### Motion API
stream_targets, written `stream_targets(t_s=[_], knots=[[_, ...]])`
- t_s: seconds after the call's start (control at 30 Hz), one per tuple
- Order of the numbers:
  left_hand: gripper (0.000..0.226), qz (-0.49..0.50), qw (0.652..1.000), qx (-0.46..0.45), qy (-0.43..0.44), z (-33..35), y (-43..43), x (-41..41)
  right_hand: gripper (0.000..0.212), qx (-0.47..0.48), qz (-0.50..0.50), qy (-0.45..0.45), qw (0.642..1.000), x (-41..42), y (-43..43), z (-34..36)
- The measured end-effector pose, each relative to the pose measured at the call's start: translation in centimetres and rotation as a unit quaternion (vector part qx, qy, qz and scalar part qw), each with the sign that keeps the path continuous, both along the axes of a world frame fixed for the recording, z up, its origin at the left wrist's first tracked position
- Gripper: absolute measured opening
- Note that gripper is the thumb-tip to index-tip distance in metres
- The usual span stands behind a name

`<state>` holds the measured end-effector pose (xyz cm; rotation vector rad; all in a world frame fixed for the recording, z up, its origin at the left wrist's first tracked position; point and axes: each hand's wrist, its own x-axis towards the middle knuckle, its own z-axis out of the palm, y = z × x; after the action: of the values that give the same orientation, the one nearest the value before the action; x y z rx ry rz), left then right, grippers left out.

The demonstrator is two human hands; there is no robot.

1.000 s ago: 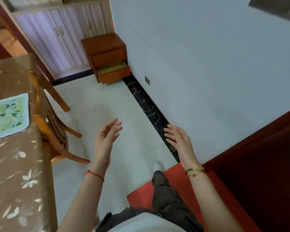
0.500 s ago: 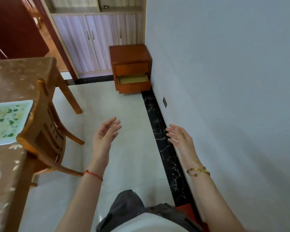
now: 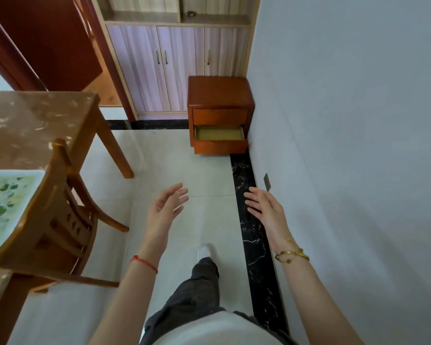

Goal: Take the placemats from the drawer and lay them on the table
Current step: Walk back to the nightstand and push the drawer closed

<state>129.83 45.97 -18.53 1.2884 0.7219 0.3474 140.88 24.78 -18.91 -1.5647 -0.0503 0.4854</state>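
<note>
Closer now is the nightstand (image 3: 220,95) with its open drawer (image 3: 219,135), while left hand (image 3: 163,210) and right hand (image 3: 268,211) are held spread wide, empty

A placemat (image 3: 3,205) lies on the table (image 3: 35,120) left; the open drawer (image 3: 219,135) stands ahead by the wall (image 3: 346,120).

Soft, even daylight, nothing harsh. The floor (image 3: 174,170) has a pale sheen and the wall (image 3: 346,120) goes bluish-grey. Shadows are faint. Wide-angle bending at the edges (table (image 3: 35,120) looks warped), and the fingertips (image 3: 182,195) are slightly motion-blurred.
</note>
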Motion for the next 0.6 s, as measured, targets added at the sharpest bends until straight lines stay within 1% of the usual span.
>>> stream_targets(t_s=[0.13,0.33,0.6], knots=[[0.025,-0.001,1.0,-0.015,0.014,-0.4,4.4,7.5,0.032,-0.003,-0.002,0.0,1.0,7.6,4.5,0.5],[0.025,-0.014,1.0,-0.013,0.009,0.2,11.2,18.0,0.034,0.003,-0.016,-0.007,1.0,18.1,10.8,1.6],[0.024,-0.025,0.999,-0.012,0.04,-1.0,17.1,27.7,0.035,0.001,-0.026,0.021,0.999,28.0,16.5,-0.2]])
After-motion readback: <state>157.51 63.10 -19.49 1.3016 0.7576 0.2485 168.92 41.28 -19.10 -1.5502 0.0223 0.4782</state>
